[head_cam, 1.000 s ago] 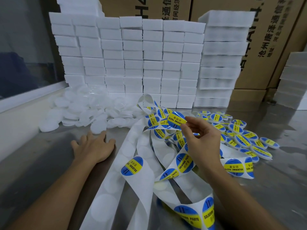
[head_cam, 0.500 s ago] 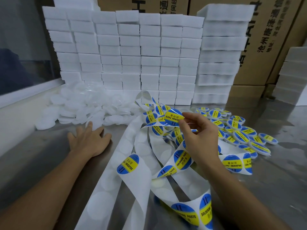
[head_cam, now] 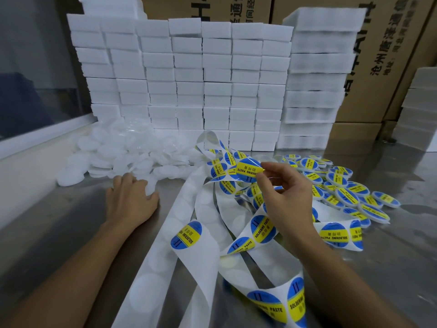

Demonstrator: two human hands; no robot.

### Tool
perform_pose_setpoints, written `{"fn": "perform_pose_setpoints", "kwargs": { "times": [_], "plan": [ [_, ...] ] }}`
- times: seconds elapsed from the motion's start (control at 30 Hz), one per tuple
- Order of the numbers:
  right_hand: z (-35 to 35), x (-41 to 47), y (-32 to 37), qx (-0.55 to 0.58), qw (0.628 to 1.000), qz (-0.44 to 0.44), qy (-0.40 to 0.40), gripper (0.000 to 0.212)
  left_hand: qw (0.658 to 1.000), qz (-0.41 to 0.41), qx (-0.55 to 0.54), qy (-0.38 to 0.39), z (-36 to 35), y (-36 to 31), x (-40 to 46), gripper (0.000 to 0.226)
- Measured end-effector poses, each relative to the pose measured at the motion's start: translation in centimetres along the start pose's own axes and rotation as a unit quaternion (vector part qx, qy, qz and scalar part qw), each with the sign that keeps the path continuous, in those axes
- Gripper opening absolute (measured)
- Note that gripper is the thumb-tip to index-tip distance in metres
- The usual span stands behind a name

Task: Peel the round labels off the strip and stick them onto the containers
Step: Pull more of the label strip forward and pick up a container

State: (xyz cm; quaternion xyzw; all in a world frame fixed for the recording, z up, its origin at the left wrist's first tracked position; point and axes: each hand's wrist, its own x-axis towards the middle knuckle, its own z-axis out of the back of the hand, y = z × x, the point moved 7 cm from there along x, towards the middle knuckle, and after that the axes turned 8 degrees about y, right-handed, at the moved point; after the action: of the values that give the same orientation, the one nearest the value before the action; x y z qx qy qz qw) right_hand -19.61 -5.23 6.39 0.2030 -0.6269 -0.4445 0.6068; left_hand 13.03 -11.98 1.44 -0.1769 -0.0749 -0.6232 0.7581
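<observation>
Pinching a blue-and-yellow round label (head_cam: 248, 170), right hand (head_cam: 287, 200); left hand (head_cam: 130, 200) seemingly grips a white container (head_cam: 150, 185).

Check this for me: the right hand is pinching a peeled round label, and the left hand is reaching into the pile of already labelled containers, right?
Not quite. In the head view the left hand reaches into the pile of plain white containers; the labelled containers lie on the right. The right hand does pinch a peeled round label.
</observation>
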Motion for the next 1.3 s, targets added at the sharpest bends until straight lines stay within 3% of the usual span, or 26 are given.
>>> {"fn": "perform_pose_setpoints", "kwargs": {
  "times": [0.13,0.2,0.37,0.53,0.7,0.83,0.93,1.03,1.17,1.3],
  "plan": [
    [0.0,0.1,0.0,-0.002,1.000,0.000,0.001,0.016,0.994,0.049,-0.093,0.024,-0.5,1.2,0.6,0.045],
    [-0.1,0.1,-0.1,-0.002,1.000,0.001,0.003,0.016,0.992,0.075,-0.091,0.054,-0.9,1.6,0.7,0.042],
    [-0.2,0.0,-0.1,-0.009,1.000,0.000,0.010,0.017,0.995,0.047,-0.085,0.007,-0.2,1.1,0.4,0.041],
    [-0.3,-0.1,-0.1,-0.014,1.000,-0.001,0.016,0.021,0.989,0.014,-0.145,-0.029,0.3,1.0,0.3,0.058],
    [-0.5,-0.1,-0.4,-0.015,0.999,-0.018,0.026,0.021,0.963,-0.028,-0.252,-0.085,1.0,1.0,0.0,0.029],
    [-0.6,-0.1,-0.4,-0.028,0.999,-0.020,0.036,0.017,0.942,-0.021,-0.320,-0.098,1.2,0.4,-0.3,0.028],
    [-0.7,-0.2,-0.1,-0.036,0.998,-0.006,0.048,0.012,0.883,0.010,-0.461,-0.091,1.7,-0.6,-0.6,0.025],
    [-0.7,-0.3,0.1,-0.034,0.998,-0.004,0.049,0.011,0.782,0.026,-0.620,-0.059,2.6,-2.5,-1.3,0.027],
    [-0.9,-0.3,0.3,0.021,0.997,-0.030,0.062,0.011,0.656,-0.003,-0.754,0.037,3.9,-6.2,-2.7,0.021],
    [-1.7,-0.6,0.8,0.120,0.986,-0.051,0.099,0.029,0.605,-0.042,-0.788,0.101,4.7,-9.4,-4.3,0.022]
  ]
}}
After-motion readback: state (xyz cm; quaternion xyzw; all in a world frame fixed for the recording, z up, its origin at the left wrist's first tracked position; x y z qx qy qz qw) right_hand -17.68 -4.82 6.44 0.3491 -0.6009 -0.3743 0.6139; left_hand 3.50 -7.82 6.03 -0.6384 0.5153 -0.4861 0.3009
